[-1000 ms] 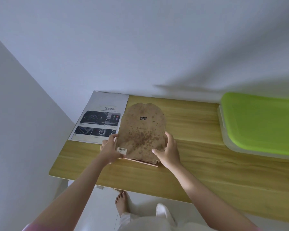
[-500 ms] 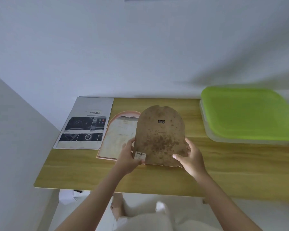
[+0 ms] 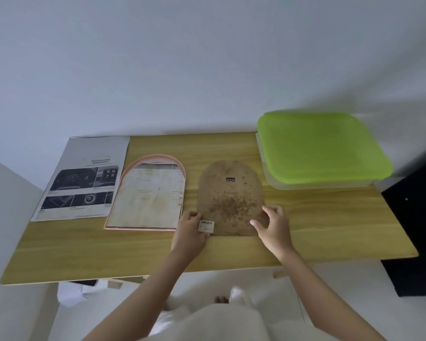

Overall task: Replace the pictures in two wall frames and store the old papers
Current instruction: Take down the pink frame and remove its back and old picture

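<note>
The left hand [image 3: 191, 232] pinches the lower left corner of the backing board [image 3: 230, 198], thumb beside the barcode label [image 3: 206, 226]. The right hand [image 3: 272, 223] rests at the board's lower right edge, fingers [image 3: 257, 223] spread and lightly curled, touching it. The arched brown board lies flat on the wooden surface [image 3: 330, 225]. Just left of it lies the pink arched frame [image 3: 145, 195] with a yellowed paper inside. Farther left lies a printed sheet [image 3: 81, 178]. At the rear right stands a green-lidded container [image 3: 320, 148].
</note>
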